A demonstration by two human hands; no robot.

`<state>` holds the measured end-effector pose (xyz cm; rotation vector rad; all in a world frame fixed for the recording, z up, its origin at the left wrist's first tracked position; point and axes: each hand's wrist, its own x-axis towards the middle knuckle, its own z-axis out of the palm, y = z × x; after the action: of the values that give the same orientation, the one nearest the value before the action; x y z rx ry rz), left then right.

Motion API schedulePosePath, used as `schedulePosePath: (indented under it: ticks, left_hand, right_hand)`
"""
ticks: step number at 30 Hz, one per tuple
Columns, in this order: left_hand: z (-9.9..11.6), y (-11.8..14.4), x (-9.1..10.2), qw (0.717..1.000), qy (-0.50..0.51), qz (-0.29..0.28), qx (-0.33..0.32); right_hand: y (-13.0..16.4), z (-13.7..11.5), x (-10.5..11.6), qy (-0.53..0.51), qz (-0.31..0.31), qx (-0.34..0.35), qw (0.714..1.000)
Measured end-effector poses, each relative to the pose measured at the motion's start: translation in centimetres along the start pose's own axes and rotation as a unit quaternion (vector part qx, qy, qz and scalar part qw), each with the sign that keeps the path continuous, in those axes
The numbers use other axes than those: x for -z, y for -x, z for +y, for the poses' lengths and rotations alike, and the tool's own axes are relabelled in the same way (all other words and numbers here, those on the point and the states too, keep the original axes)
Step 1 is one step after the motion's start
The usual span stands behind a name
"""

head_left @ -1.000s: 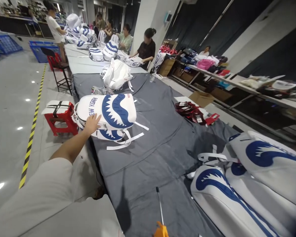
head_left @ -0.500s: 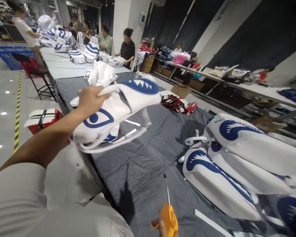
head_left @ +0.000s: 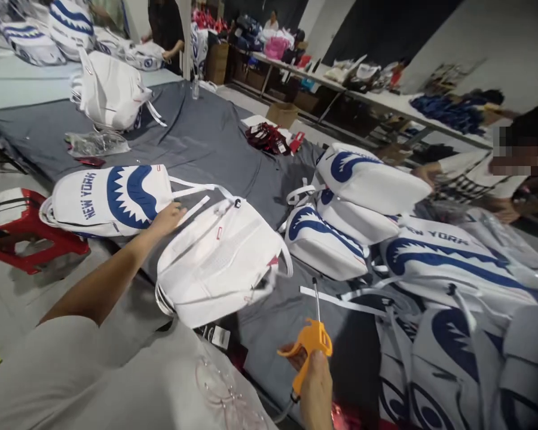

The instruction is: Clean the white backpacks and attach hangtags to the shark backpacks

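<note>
My left hand (head_left: 168, 218) lies between two white backpacks, its fingers stretched out near loose white straps. It appears to grip nothing. Left of it, one backpack (head_left: 101, 200) lies front up, with blue "NEW YORK" lettering and a blue jagged-tooth pattern. Right of it, the other backpack (head_left: 224, 257) lies with its plain padded back up and shoulder straps loose at the table's near edge. My right hand (head_left: 316, 382) is closed round an orange air blow gun (head_left: 311, 343). Its thin metal nozzle points up and away, and a hose leaves the handle's bottom.
More shark-patterned backpacks (head_left: 327, 242) are piled on the right, beside a person (head_left: 479, 173). A white backpack (head_left: 110, 89) and a clear plastic bag (head_left: 96, 143) lie farther off on the grey-covered table (head_left: 197, 137). A red stool (head_left: 31, 239) stands at left.
The backpack my left hand held raised has come down at the near edge, back side up, and the hand has let go. The view has swung right; my right hand still holds the blow gun.
</note>
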<state>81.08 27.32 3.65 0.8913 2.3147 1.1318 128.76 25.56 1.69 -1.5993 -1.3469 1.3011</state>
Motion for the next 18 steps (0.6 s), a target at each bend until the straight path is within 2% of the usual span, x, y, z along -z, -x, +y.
schedulePosePath:
  ticks: [4, 7, 9, 11, 15, 18]
  left_hand:
    - [-1.7, 6.9, -4.5, 0.989, -0.123, -0.072, -0.044]
    - [-3.4, 9.8, -6.6, 0.958, -0.265, -0.070, -0.083]
    - [-4.1, 9.9, -7.0, 0.955, -0.278, -0.060, -0.081]
    - [-4.3, 9.2, -7.1, 0.963, -0.253, -0.058, -0.068]
    - [-4.2, 7.5, -6.4, 0.981, -0.181, -0.054, -0.037]
    - [-4.8, 6.9, -4.6, 0.994, -0.092, -0.061, -0.009]
  right_hand:
    - [-0.4, -1.7, -1.5, -0.002, -0.048, -0.012, 0.999]
    - [-2.1, -3.4, -3.4, 0.062, -0.144, 0.013, 0.988]
    - [-3.8, -4.8, -4.6, 0.124, -0.212, 0.031, 0.969]
    - [-6.0, -6.4, -5.6, 0.191, -0.242, 0.045, 0.950]
    - [-11.6, -10.2, -7.6, 0.317, -0.206, 0.046, 0.925]
    - [-14.4, -12.2, -8.6, 0.376, -0.208, 0.024, 0.903]
